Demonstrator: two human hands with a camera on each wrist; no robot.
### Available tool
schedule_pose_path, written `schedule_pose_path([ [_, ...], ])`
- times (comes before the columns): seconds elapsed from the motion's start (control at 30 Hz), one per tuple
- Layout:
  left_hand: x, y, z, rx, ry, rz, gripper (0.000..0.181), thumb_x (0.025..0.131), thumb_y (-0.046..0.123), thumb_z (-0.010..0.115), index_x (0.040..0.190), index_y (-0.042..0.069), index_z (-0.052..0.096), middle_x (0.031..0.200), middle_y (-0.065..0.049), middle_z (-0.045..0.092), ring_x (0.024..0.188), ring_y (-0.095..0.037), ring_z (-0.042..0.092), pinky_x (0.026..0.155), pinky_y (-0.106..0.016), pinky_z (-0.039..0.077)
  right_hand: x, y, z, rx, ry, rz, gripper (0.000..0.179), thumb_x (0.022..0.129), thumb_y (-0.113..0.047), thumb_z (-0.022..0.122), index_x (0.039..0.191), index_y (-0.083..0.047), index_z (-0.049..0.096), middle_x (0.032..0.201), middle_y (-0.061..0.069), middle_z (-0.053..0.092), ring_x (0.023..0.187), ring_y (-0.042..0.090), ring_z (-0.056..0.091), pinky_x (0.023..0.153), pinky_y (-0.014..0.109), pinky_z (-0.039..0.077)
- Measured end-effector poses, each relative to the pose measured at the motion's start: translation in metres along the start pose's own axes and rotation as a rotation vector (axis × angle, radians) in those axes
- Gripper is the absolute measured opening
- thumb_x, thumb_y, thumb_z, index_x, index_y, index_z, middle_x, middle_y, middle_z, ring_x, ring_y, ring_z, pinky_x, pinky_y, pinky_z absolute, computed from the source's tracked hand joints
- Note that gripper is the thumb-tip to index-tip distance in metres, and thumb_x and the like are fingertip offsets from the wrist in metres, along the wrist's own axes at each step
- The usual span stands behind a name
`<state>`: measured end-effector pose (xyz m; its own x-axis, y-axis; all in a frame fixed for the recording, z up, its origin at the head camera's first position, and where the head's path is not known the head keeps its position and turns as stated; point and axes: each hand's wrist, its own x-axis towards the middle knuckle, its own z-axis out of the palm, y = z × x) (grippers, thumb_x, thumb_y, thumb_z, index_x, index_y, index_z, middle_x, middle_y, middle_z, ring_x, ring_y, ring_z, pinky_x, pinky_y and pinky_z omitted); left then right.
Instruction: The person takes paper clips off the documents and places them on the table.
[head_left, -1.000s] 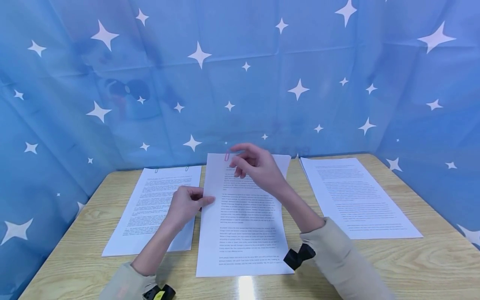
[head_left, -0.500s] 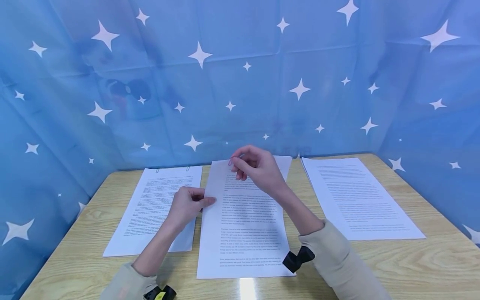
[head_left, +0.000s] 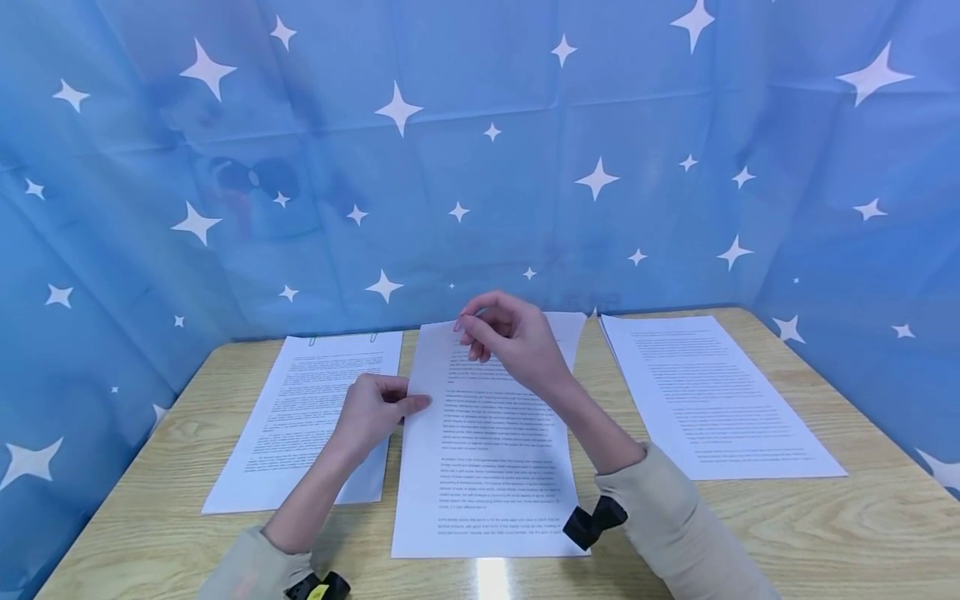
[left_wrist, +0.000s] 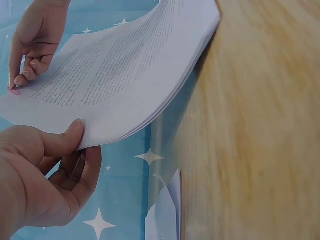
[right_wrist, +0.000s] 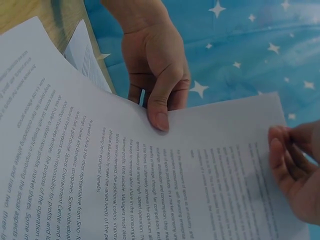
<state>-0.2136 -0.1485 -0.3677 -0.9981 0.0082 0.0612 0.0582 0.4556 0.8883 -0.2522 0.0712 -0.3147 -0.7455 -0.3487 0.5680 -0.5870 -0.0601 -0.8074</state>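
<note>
Pinching printed sheets (head_left: 495,475), left hand (head_left: 375,408) braces; right hand (head_left: 510,333), closed on pink paper clip (left_wrist: 14,92) beyond left, should slide straight, untwisted

A blue cloth (head_left: 480,167) hangs behind the desk (head_left: 153,508), spreading beyond its far edge and past both the left and right edges, so that the wall and floor beyond are hidden. White four-pointed stars (head_left: 399,109), large and small, are scattered over it. Soft vertical folds run down the cloth, and a crease (head_left: 555,107) crosses it sideways. Above the far left corner of the desk sits a blurred, darker bow-like shape (head_left: 253,178). The desk has a pale yellowish wood grain and rounded far corners. Near its front edge, around the middle, a bright glare (head_left: 492,578) shines off the surface.
</note>
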Motion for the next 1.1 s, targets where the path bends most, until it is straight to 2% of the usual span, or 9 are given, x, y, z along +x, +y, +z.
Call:
schedule_pose_path([
  [0.37, -0.001, 0.0, -0.001, 0.001, -0.002, -0.02, 0.013, 0.088, 0.009, 0.079, 0.1, 0.004, 0.08, 0.088, -0.005, 0.074, 0.083, -0.02, 0.062, 0.073, -0.037, 0.053, 0.0, -0.008, -0.001, 0.006, 0.029, -0.016, 0.009, 0.1, -0.003, 0.062, 0.106, 0.003, 0.066, 0.083, 0.019, 0.068, 0.063, 0.026, 0.062, 0.061, 0.031, 0.054],
  [0.53, -0.001, 0.001, -0.001, -0.006, -0.001, -0.026, 0.011, 0.089, 0.01, 0.078, 0.098, 0.003, 0.08, 0.085, -0.005, 0.073, 0.081, -0.02, 0.06, 0.069, -0.032, 0.05, -0.001, -0.013, -0.003, 0.014, 0.051, 0.007, 0.01, 0.099, -0.003, 0.064, 0.106, 0.004, 0.067, 0.09, 0.024, 0.066, 0.065, 0.025, 0.062, 0.061, 0.029, 0.053],
  [0.7, -0.001, 0.002, -0.002, -0.015, 0.003, -0.018, 0.012, 0.089, 0.01, 0.078, 0.098, 0.002, 0.08, 0.083, -0.005, 0.073, 0.079, -0.019, 0.06, 0.068, -0.031, 0.049, -0.003, -0.017, -0.006, -0.038, 0.074, 0.031, 0.011, 0.099, -0.006, 0.065, 0.106, 0.001, 0.069, 0.099, 0.021, 0.068, 0.07, 0.031, 0.061, 0.064, 0.029, 0.054],
  [0.9, -0.002, 0.002, -0.002, -0.014, 0.003, -0.019, 0.011, 0.089, 0.01, 0.078, 0.097, 0.002, 0.08, 0.084, -0.006, 0.073, 0.08, -0.019, 0.06, 0.068, -0.032, 0.049, -0.008, -0.02, -0.013, -0.039, 0.063, 0.038, 0.012, 0.099, -0.005, 0.064, 0.107, 0.004, 0.067, 0.095, 0.019, 0.07, 0.071, 0.033, 0.063, 0.064, 0.029, 0.055],
  [1.1, -0.001, 0.002, -0.002, -0.021, 0.0, -0.007, 0.011, 0.089, 0.008, 0.078, 0.097, 0.001, 0.079, 0.083, -0.006, 0.073, 0.077, -0.019, 0.061, 0.068, -0.034, 0.05, -0.017, -0.02, -0.021, -0.074, 0.075, 0.104, 0.013, 0.098, -0.006, 0.066, 0.107, 0.003, 0.068, 0.092, 0.017, 0.07, 0.072, 0.039, 0.062, 0.064, 0.029, 0.055],
])
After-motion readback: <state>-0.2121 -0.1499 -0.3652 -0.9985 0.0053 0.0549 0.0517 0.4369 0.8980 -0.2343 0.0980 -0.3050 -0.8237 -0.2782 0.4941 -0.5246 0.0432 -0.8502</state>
